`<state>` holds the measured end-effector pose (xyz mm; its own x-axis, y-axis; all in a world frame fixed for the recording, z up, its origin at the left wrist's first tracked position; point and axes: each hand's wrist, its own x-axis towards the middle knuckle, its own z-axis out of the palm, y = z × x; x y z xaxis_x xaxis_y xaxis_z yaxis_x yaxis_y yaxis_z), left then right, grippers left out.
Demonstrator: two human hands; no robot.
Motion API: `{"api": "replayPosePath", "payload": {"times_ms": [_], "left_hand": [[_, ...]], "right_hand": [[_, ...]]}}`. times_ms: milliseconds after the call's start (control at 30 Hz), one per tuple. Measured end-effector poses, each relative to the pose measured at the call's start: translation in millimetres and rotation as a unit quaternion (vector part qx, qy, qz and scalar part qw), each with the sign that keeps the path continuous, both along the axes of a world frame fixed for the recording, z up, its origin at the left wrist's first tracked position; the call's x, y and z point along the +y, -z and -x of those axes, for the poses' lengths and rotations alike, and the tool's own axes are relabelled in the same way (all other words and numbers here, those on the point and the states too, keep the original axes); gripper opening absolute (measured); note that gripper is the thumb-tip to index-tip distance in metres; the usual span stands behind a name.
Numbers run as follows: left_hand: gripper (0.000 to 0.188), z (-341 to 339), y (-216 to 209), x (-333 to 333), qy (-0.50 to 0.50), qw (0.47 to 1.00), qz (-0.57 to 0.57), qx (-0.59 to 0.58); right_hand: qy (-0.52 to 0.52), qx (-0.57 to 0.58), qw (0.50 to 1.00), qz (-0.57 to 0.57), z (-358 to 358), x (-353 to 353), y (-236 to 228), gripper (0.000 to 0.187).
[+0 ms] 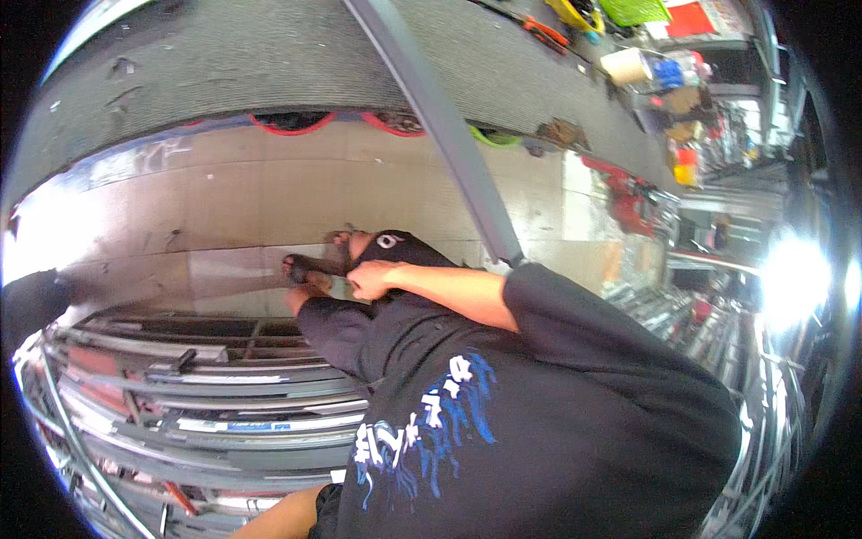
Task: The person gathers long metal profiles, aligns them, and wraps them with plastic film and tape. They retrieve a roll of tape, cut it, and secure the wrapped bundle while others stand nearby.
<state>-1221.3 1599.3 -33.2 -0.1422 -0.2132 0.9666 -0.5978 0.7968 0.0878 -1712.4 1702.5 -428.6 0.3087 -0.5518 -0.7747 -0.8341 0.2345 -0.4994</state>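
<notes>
My right hand (370, 279) is closed beside the dark shorts (409, 250) at my thigh, with its fingers curled; whether anything is inside cannot be made out. The bare right forearm runs from it to the loose black sleeve. A long grey metal profile (440, 117) slants from the top edge down to that sleeve, where its lower end meets or passes behind the cloth. Of my left arm only a bare part (285, 516) shows at the bottom edge, and the hand is out of view. My black printed T-shirt (557, 431) fills the lower middle.
A grey ribbed-top workbench (242, 63) spans the far side, with orange-handled pliers (546, 34), a green basket (636, 11) and a bottle (687, 67) on it. Red-rimmed tubs (292, 124) stand under it. Stacked metal profiles (224, 386) lie left of me, across a tiled floor (224, 207).
</notes>
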Motion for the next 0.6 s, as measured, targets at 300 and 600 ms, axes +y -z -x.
{"api": "replayPosePath", "payload": {"times_ms": [300,600], "left_hand": [[0.025,53,-45,11,0.009,1.000,0.004,0.023],[0.016,147,-63,86,0.022,0.998,-0.004,0.059]], "right_hand": [[-0.010,-0.280,0.947,0.158,6,-14,-253,0.037],[-0.055,-0.438,0.841,0.315,280,131,-479,0.049]]}}
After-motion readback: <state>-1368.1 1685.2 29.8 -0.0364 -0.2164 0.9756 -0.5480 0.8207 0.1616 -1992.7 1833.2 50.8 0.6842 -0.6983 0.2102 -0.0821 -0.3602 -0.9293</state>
